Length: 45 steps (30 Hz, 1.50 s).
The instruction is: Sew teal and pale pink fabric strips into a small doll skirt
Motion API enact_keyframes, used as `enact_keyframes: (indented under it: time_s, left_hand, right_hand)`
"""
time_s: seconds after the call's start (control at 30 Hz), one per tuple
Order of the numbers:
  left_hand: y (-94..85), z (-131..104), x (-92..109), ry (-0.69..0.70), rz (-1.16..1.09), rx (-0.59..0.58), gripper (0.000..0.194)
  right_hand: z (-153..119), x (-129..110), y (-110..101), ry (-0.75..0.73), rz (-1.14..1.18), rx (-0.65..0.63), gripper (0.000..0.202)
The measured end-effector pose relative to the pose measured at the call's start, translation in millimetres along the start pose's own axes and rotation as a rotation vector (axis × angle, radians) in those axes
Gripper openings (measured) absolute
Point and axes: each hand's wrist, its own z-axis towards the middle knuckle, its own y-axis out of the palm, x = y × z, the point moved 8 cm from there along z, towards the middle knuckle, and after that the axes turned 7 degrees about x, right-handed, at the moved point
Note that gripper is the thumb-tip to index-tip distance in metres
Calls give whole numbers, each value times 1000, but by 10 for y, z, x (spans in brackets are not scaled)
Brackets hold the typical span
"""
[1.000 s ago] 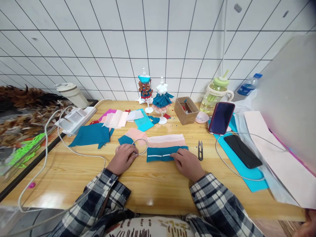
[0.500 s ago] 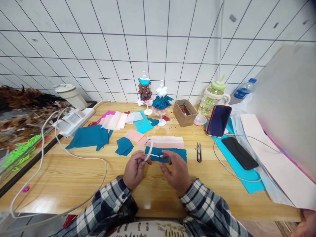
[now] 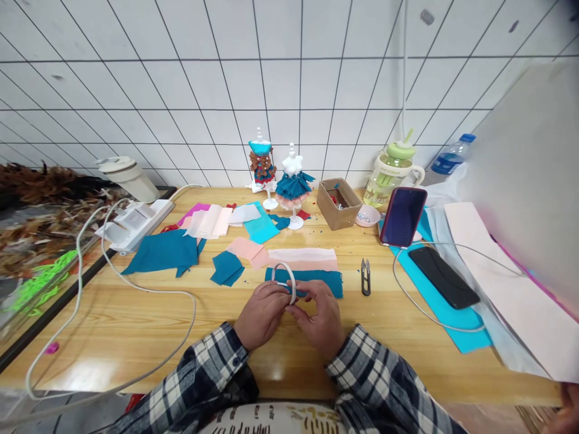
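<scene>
Both hands, left [image 3: 263,313] and right [image 3: 319,316], pinch a thin white tape ring [image 3: 286,278], fingers curled, just before the teal felt strip [image 3: 322,279].

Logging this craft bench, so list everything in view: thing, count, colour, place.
tape roll: 1, white, held in both hands
teal strip: 1, behind hands
pink strip: 1, behind teal strip
snips: 1, black, right of strips
fabric scraps: several, teal, pink, left
doll stands: 2, dressed, by wall
box: 1, brown
jug: 1, green lid
phones: 2, right
power strip: 1, white, left
left hand: 1
right hand: 1
</scene>
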Motion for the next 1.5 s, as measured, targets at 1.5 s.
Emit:
enact_keyframes:
  time_s: [1.5]
  left_hand:
    - [-992,-482,-1156,-625,406,471,38]
  right_hand:
    - [154,591,-699,261,-223,117,17]
